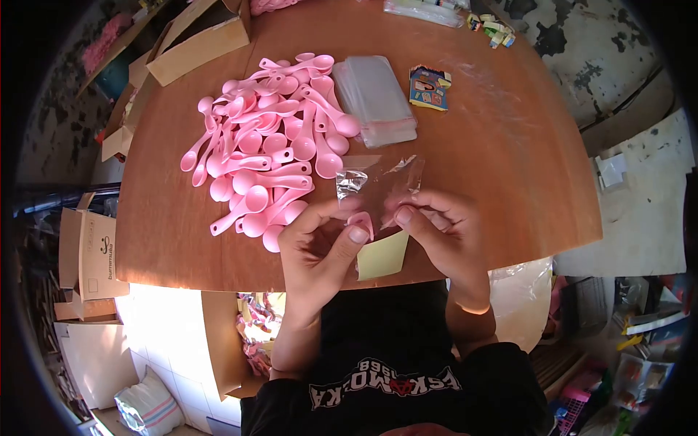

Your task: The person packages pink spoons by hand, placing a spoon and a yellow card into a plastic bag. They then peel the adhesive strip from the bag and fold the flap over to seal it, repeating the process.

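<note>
**A:** Two hands, one small thing between them. What is actually pinched?

**B:** The left hand (320, 243) has thumb and forefinger closed on a pink spoon (361, 220), with only its end showing at the fingertips. The right hand (436, 225) is closed too, nipping the near edge of a clear bag (378, 182). The bag lies away from both pinches on the table (509, 167).

**A:** How would that bag behave?

**B:** Nearly weightless, I judge, and limp. It's thin glossy film, crinkled, and it catches glare at the corner farthest from the grip. It probably slides against itself, so the edge by the opening is the place to hold. Held further up, it would just fold.

**A:** And the spoon?

**B:** Light, rigid moulded plastic, smooth, with a round bowl and a flat narrow handle. It doesn't look fragile. The handle gives the surest hold, and the bowl would likely slip.

**A:** Anything under the hands?

**B:** A pale yellow card (383, 256) sits directly below the pinch, flat and stiff-looking, poking past the table edge. Just beside the left hand and spreading beyond it is a loose heap of matching spoons (269, 145). Past the bag's far end sits a squared stack of clear bags (374, 98). Small printed cards (429, 87) lie just to the right of that stack.

**A:** The surface?

**B:** Reddish-brown board, matte, with a rounded edge.
</note>
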A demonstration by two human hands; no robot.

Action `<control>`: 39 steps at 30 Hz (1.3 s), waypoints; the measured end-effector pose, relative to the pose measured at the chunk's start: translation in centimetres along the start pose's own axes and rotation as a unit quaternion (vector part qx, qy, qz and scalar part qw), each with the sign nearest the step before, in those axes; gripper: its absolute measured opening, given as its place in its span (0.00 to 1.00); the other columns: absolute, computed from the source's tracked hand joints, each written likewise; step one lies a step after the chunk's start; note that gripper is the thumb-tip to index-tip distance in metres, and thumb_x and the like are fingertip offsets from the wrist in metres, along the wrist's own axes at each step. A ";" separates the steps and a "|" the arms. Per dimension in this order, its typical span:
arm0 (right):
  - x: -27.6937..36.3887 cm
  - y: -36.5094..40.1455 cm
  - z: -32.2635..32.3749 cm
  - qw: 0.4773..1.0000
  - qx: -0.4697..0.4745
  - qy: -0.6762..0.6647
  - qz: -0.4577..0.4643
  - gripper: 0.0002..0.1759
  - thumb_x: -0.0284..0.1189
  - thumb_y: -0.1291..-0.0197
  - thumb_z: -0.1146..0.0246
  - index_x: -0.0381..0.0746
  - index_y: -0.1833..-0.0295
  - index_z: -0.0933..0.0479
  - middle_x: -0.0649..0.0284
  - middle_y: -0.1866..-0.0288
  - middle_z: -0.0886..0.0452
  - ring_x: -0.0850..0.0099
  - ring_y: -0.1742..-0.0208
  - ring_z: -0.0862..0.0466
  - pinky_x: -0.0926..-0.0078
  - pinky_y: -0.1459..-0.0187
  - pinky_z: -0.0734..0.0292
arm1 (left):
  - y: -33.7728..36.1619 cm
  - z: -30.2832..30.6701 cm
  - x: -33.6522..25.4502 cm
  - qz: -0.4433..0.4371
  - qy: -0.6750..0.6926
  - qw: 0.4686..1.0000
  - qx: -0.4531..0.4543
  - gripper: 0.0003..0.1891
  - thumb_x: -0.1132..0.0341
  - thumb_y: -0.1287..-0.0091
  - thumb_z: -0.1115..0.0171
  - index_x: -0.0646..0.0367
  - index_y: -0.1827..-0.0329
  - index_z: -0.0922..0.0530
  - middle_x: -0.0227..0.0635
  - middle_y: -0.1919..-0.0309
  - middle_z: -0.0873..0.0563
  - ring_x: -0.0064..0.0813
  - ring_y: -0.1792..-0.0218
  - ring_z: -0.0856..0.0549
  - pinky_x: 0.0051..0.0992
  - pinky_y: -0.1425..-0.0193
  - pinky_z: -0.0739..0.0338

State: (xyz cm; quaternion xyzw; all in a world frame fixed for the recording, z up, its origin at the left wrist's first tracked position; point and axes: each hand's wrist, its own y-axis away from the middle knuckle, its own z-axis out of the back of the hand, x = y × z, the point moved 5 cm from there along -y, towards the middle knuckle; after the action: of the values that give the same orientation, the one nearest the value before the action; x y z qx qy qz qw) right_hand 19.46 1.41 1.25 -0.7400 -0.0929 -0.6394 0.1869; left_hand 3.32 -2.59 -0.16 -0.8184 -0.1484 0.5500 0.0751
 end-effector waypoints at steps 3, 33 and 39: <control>0.1 -0.3 -0.3 0.999 -0.027 -0.039 0.005 0.09 0.21 0.31 0.38 0.28 0.50 0.21 0.60 0.59 0.14 0.77 0.57 0.15 0.81 0.53 0.19 | -0.3 0.8 0.1 0.010 0.003 1.000 -0.009 0.11 0.75 0.30 0.36 0.68 0.47 0.19 0.38 0.59 0.12 0.21 0.60 0.14 0.21 0.51 0.19; -0.7 -0.4 1.8 0.978 0.013 -0.208 0.004 0.09 0.24 0.34 0.38 0.28 0.54 0.19 0.52 0.59 0.13 0.69 0.59 0.12 0.72 0.56 0.16 | -0.8 0.6 1.1 0.106 0.168 0.977 0.077 0.10 0.74 0.27 0.42 0.71 0.48 0.21 0.46 0.55 0.13 0.29 0.59 0.11 0.28 0.54 0.13; -0.6 0.1 1.1 0.997 0.013 -0.064 0.048 0.12 0.17 0.39 0.31 0.27 0.50 0.20 0.57 0.55 0.15 0.76 0.57 0.14 0.77 0.52 0.17 | -0.5 0.9 0.8 0.057 0.024 0.993 0.099 0.17 0.83 0.37 0.33 0.71 0.45 0.23 0.43 0.54 0.14 0.28 0.52 0.13 0.27 0.46 0.16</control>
State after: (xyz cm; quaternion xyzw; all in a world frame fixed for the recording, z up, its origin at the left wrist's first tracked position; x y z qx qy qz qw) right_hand 20.40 1.81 0.50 -0.7803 -0.0776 -0.5800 0.2205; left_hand 2.70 -1.88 -1.03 -0.8269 -0.0442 0.5459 0.1274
